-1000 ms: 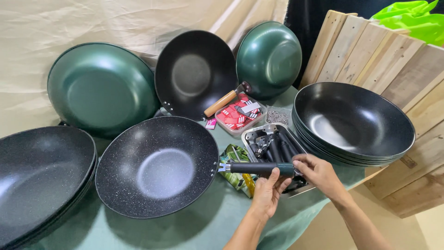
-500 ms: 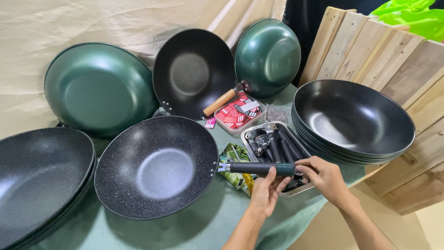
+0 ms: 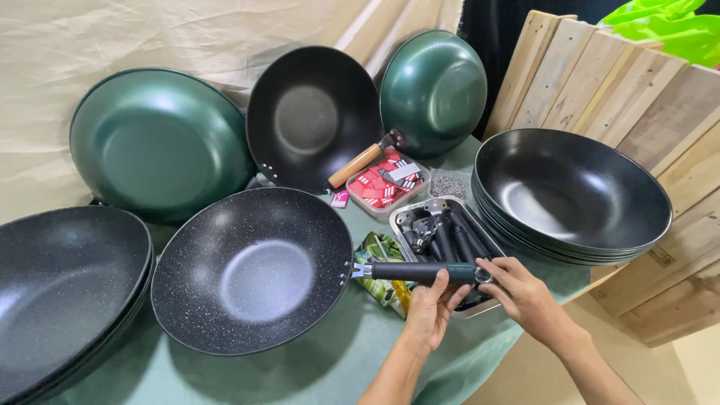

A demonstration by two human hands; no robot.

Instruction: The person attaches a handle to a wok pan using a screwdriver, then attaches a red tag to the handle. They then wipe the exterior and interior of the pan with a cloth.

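A table (image 3: 315,375) draped in green cloth stands before a cream sheet backdrop, with raw wooden boards (image 3: 600,82) leaning at two o'clock.

Nearest, at six o'clock, the left hand (image 3: 431,307) cups the dark handle (image 3: 420,271) from below, fingers (image 3: 441,283) curled around it, which steadies it level. Just beside, at five o'clock, the right hand (image 3: 525,294) pinches the handle's outer end with its fingertips (image 3: 487,270), as if working the end cap. The handle joins the speckled black wok (image 3: 251,270) lying flat at the centre, bowl up, so its weight rests on the cloth, not the hands.

Under the handle sits a metal tray (image 3: 450,232) of spare handles, within easy reach. At nine o'clock a stack of dark woks (image 3: 60,285) lies nested; at three o'clock, another stack (image 3: 570,195). Farther back, green pans (image 3: 157,142) and a black wok with a wooden handle (image 3: 311,112) are propped upright against the sheet, faces showing.
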